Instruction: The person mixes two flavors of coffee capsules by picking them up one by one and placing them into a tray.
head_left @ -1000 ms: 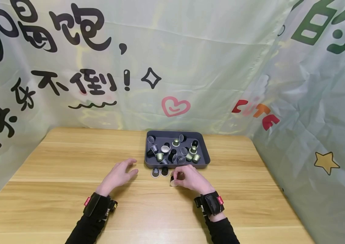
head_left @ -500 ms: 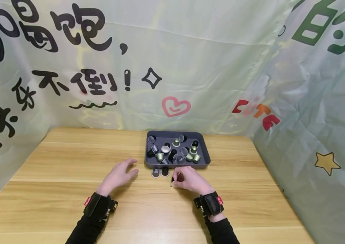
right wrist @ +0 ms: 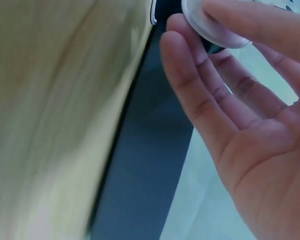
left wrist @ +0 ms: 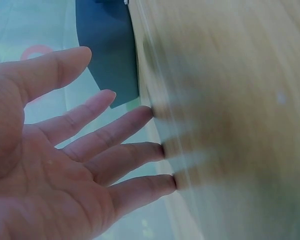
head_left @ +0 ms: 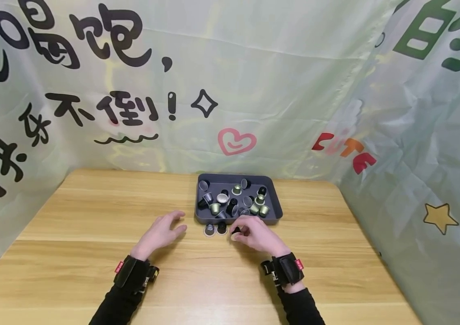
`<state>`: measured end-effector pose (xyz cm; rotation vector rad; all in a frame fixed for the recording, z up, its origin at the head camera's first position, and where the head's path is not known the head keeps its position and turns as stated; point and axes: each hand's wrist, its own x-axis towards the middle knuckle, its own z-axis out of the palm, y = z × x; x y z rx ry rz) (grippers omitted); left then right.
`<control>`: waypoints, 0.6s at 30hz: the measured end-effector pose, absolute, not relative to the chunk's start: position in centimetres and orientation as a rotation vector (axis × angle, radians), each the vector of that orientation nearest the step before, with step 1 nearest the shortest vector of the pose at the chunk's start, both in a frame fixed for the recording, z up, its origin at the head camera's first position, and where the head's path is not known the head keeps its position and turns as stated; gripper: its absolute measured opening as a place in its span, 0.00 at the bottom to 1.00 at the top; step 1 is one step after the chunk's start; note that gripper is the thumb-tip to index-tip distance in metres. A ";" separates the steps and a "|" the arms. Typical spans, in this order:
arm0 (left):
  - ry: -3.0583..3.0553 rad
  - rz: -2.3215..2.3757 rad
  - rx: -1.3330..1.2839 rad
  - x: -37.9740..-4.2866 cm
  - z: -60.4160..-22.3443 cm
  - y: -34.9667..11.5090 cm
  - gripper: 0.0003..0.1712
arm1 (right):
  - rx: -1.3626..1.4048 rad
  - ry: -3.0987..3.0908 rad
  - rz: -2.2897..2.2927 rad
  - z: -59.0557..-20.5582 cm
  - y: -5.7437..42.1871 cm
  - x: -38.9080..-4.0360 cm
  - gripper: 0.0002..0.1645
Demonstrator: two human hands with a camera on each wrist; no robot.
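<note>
My right hand pinches a black coffee capsule between thumb and fingers, just in front of the tray. In the right wrist view the capsule's pale round lid faces the camera, with the thumb over part of it. To its left, a grey coffee capsule and a black coffee capsule stand lid-down side by side along the tray's front. My left hand is on the left, fingers spread and apart from the capsules; its palm holds nothing, and its fingertips are right at the wood.
A dark grey tray at the table's back holds several black, grey and green coffee capsules, some tipped over. The wooden table extends around both arms. Printed cloth hangs behind the table and along its sides.
My right hand has moved forward, closer to the tray, carrying the black capsule off its earlier spot on the table. The left hand has stayed in place.
</note>
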<state>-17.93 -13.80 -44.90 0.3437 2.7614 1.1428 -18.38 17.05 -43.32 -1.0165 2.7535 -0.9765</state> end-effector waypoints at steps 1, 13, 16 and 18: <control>2.761 1.142 0.348 -18.0 -44.9 -13.8 0.28 | -1.020 2.769 -0.974 -43.1 17.1 -18.5 0.08; 2.756 1.139 0.348 -18.0 -44.8 -13.8 0.29 | -0.944 3.086 -1.037 -41.0 18.2 -23.1 0.11; 2.752 1.139 0.349 -17.9 -44.8 -13.8 0.29 | -0.843 3.139 -0.972 -40.9 18.1 -24.5 0.10; 2.751 1.138 0.351 -17.9 -44.8 -13.8 0.28 | -0.763 3.150 -0.919 -40.9 18.0 -25.2 0.10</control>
